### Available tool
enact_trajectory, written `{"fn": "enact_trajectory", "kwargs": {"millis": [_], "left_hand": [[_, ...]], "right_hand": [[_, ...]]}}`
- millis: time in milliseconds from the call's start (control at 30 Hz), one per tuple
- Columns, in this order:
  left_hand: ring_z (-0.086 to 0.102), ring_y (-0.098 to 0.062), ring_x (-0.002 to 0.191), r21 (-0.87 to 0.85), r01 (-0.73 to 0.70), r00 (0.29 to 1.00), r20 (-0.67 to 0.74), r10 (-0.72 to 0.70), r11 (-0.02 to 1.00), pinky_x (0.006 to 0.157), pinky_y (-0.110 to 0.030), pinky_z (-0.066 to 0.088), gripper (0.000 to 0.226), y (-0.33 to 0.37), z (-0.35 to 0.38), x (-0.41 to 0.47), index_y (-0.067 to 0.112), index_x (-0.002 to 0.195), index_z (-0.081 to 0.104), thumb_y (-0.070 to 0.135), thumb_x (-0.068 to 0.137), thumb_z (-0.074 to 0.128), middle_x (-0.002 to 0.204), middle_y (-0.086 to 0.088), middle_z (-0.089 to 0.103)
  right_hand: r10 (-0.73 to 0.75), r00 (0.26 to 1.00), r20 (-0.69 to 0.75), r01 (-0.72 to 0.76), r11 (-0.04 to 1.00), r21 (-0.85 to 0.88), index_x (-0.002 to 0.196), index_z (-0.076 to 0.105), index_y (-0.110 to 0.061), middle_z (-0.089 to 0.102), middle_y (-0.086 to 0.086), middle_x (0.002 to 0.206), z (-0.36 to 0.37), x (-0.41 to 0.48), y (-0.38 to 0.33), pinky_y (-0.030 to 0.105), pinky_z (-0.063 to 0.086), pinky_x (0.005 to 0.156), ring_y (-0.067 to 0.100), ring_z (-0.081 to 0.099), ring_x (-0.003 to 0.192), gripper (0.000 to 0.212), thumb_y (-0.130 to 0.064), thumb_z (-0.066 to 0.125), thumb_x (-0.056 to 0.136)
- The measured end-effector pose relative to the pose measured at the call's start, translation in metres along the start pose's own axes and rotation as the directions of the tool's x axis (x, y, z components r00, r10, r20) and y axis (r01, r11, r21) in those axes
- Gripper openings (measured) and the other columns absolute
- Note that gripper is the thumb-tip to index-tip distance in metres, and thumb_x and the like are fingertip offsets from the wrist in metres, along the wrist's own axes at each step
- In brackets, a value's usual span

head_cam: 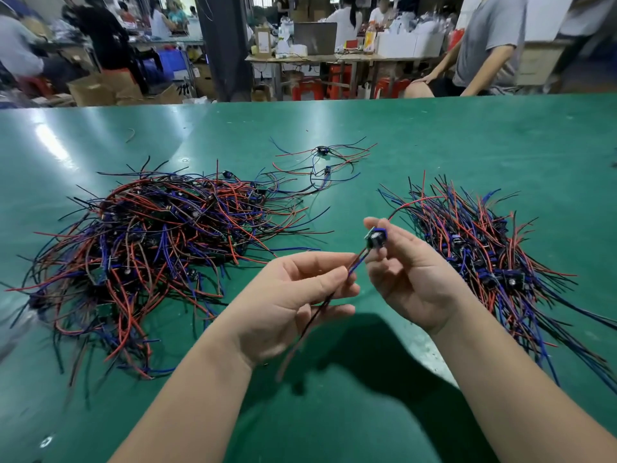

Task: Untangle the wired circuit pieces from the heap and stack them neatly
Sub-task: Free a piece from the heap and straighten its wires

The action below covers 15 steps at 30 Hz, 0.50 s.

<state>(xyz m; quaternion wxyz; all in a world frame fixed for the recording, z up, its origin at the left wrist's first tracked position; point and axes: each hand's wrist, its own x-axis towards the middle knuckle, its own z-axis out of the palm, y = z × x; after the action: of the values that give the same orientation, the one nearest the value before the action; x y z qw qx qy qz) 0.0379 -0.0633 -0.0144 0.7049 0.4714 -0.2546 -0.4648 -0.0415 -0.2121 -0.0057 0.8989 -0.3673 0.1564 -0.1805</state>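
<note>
Pinching the small circuit board (376, 238) in our right hand (412, 272), we draw its limp, light wires (337, 289) through our left hand's (287, 302) curled fingers, judging the stiff board the safest hold.

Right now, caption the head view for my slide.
The right hand holds a circuit piece, left hand pinches its wires, between tangled heap and neater stack on green table.

Table (467, 145): green, glossy.
Laptop (315, 38): grey, on a far table (350, 57).
Cardboard boxes (100, 90): open, far left.
Red stools (307, 88): under that far table.
Person in grey shirt (484, 45): far right.
</note>
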Motion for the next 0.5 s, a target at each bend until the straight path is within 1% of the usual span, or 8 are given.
{"fn": "enact_trajectory", "kwargs": {"millis": [67,133,167,233,300,333,400,500], "left_hand": [[0.070,-0.012,0.073,0.018,0.012,0.999,0.034,-0.013,1.000,0.062,-0.025,0.056,0.019,0.001,-0.002,-0.001,0.015,0.086,0.078,0.016,0.068,0.075,0.078,-0.002,0.072],[0.070,-0.015,0.068,0.058,0.055,0.998,0.033,-0.057,0.997,0.058,-0.025,0.056,0.017,0.002,0.000,-0.001,0.013,0.084,0.077,0.023,0.071,0.074,0.075,-0.004,0.071],[0.070,-0.017,0.066,0.085,0.081,0.997,0.003,-0.081,0.993,0.055,-0.026,0.055,0.024,0.002,0.003,0.000,0.011,0.084,0.075,0.032,0.070,0.073,0.074,-0.005,0.071],[0.070,-0.020,0.064,0.140,0.112,0.989,-0.108,-0.097,0.984,0.052,-0.025,0.055,0.047,-0.002,0.007,0.004,0.007,0.085,0.072,0.048,0.062,0.071,0.074,-0.008,0.071],[0.070,-0.018,0.060,0.176,0.108,0.976,-0.205,-0.071,0.978,0.050,-0.022,0.054,0.058,-0.008,0.010,0.008,-0.002,0.087,0.070,0.047,0.056,0.074,0.071,-0.009,0.069],[0.069,-0.017,0.058,0.181,0.113,0.969,-0.238,-0.068,0.977,0.049,-0.021,0.053,0.054,-0.011,0.010,0.009,-0.003,0.085,0.070,0.041,0.055,0.076,0.067,-0.008,0.068],[0.068,-0.015,0.056,0.192,0.126,0.959,-0.276,-0.070,0.973,0.049,-0.020,0.053,0.036,-0.015,0.010,0.009,0.004,0.075,0.070,0.033,0.055,0.077,0.060,-0.004,0.066],[0.069,-0.016,0.058,0.228,0.130,0.958,-0.281,-0.062,0.965,0.052,-0.021,0.054,0.022,-0.017,0.006,0.011,0.011,0.065,0.071,0.031,0.059,0.076,0.060,-0.004,0.067]], "right_hand": [[0.028,1.000,-0.006,-0.027,0.993,0.111,0.065,0.075,-0.009,0.057,-0.002,0.059,-0.002,0.001,-0.004,0.009,0.039,0.038,0.002,0.049,0.042,0.010,-0.018,0.070,0.062],[0.055,0.998,-0.007,-0.054,0.992,0.115,0.062,0.073,-0.009,0.057,-0.003,0.058,-0.006,0.001,-0.007,0.009,0.037,0.036,0.001,0.048,0.041,0.010,-0.017,0.073,0.057],[0.073,0.997,-0.005,-0.072,0.997,0.039,0.061,0.072,-0.010,0.057,-0.003,0.058,-0.007,0.000,-0.008,0.009,0.037,0.036,0.001,0.048,0.041,0.008,-0.017,0.071,0.059],[0.123,0.992,-0.001,-0.120,0.966,-0.230,0.060,0.070,-0.010,0.059,-0.001,0.056,-0.008,-0.001,-0.003,0.010,0.040,0.038,0.001,0.049,0.040,0.007,-0.017,0.071,0.060],[0.139,0.990,-0.029,-0.137,0.881,-0.452,0.059,0.066,-0.011,0.060,0.000,0.054,-0.009,-0.001,0.004,0.012,0.042,0.040,0.003,0.052,0.040,0.009,-0.017,0.073,0.060],[0.117,0.992,-0.050,-0.126,0.844,-0.521,0.059,0.064,-0.012,0.060,0.000,0.053,-0.010,0.000,0.007,0.013,0.042,0.040,0.005,0.053,0.041,0.012,-0.016,0.074,0.063],[0.052,0.996,-0.074,-0.086,0.791,-0.606,0.062,0.060,-0.010,0.059,-0.001,0.051,-0.011,0.002,0.010,0.014,0.041,0.041,0.006,0.052,0.041,0.018,-0.010,0.074,0.072],[0.004,0.996,-0.090,-0.059,0.781,-0.622,0.062,0.057,-0.009,0.058,0.001,0.050,-0.013,0.004,0.010,0.015,0.041,0.040,0.007,0.051,0.040,0.022,-0.009,0.073,0.078]]}}
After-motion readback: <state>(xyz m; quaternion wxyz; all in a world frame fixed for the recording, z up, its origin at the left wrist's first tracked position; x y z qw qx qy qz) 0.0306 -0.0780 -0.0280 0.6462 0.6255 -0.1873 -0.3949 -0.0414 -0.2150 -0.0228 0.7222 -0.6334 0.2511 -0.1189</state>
